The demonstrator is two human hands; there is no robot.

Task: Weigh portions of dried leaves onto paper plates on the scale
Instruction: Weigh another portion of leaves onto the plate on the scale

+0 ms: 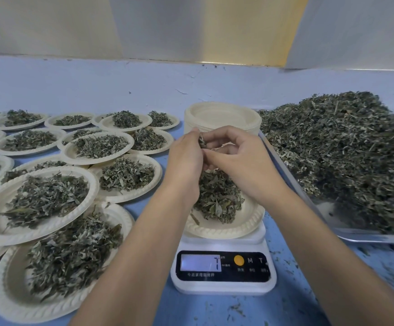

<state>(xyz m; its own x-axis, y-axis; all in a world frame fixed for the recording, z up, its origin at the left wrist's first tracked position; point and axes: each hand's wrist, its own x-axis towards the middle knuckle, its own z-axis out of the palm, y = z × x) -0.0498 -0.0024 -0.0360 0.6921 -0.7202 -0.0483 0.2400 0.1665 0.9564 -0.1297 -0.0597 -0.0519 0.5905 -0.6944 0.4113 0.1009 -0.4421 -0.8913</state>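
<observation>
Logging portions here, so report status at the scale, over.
Left hand and right hand pinching one tuft of leaves above the plate on the scale. Plate holds a leaf pile; display shows 7. Nothing blocking.

Pretty plain setup here: a blue desk (144,85) runs back to a wall (50,24) of pale cream and white panels, with one warmer yellow strip (250,29) near the middle. Light's soft and even across everything.

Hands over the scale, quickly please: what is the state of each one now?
Left hand: pinches a small clump of dried leaves.
Right hand: fingers curled at the same clump; its grip cannot be told.
</observation>
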